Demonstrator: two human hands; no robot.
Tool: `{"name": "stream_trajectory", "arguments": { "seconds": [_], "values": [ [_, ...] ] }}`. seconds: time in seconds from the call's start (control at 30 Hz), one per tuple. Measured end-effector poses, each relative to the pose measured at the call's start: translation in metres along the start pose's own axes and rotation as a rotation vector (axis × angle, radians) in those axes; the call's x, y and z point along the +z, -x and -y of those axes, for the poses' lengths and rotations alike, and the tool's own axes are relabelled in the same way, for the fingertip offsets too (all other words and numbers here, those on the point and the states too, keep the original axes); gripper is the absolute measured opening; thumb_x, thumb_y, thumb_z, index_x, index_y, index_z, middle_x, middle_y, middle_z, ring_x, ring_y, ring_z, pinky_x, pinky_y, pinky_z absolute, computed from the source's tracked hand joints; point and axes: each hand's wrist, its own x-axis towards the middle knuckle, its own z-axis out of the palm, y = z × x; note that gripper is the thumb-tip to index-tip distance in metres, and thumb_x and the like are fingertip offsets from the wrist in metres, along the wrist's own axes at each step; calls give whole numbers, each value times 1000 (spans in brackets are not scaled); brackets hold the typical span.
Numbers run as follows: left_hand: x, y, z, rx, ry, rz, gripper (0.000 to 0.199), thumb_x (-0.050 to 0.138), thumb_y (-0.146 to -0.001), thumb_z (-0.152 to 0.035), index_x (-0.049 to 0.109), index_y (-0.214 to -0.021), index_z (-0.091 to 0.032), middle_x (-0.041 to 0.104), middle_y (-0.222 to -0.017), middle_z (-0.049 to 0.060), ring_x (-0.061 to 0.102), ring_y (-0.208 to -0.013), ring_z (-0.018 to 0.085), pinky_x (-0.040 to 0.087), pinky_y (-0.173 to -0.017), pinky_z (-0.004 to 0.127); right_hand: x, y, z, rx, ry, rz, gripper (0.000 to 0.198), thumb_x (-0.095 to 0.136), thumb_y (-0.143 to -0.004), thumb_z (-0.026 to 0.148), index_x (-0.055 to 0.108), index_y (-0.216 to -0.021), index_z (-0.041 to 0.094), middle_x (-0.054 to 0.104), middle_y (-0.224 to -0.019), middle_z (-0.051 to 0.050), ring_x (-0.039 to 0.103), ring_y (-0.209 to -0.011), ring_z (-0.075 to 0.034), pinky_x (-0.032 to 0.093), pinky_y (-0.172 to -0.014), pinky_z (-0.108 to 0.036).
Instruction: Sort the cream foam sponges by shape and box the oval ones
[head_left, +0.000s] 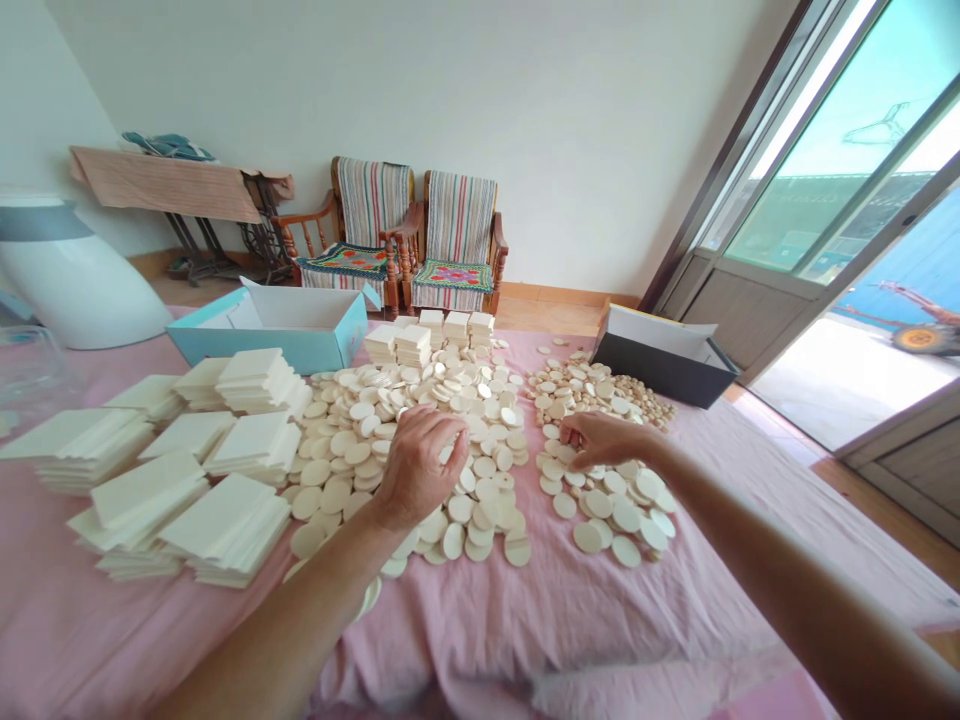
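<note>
Lying loose right of the blue box (262, 342), two heaps of discs (484, 467) look unordered. Left hand (421, 460) curled over the nearer heap, right hand (604, 440) bent at the farther; can't say whether either grips anything. Square boards (217, 515) before the box: stacked, seemingly done.

On the cloth (450, 620): tile stacks (232, 515) at left, a disc heap (484, 488) in the middle, another heap (624, 514) at right. Behind the tile stacks, a box (240, 340); behind that other heap, a second box (660, 370). Beyond, two chairs (459, 235) before the wall (570, 150).
</note>
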Motion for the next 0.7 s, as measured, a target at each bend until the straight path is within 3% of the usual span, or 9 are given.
{"name": "stream_trajectory", "arguments": {
  "seconds": [0.3,0.5,0.7],
  "values": [
    [0,0,0,-1,-4,8,9,53,-83,-15,61,-84,-20,69,-82,2,63,-83,19,44,-95,41,-4,1,4,-87,-119,-24,18,62,-64,19,58,-81,16,59,-76,0,51,-66,-11,35,-56,-21],
    [0,0,1,-2,0,9,10,53,-84,-16,61,-83,-21,69,-81,2,63,-81,19,44,-95,42,-8,-8,9,-129,-60,-45,40,61,-66,14,63,-105,18,64,-86,-2,56,-74,-14,39,-63,-22],
    [0,0,0,-5,-6,18,10,53,-84,-16,62,-83,-20,68,-79,2,63,-81,19,45,-93,41,2,-14,15,-126,89,-98,39,58,-69,11,62,-107,20,66,-98,-5,60,-86,-19,41,-71,-25]
  ]
}}
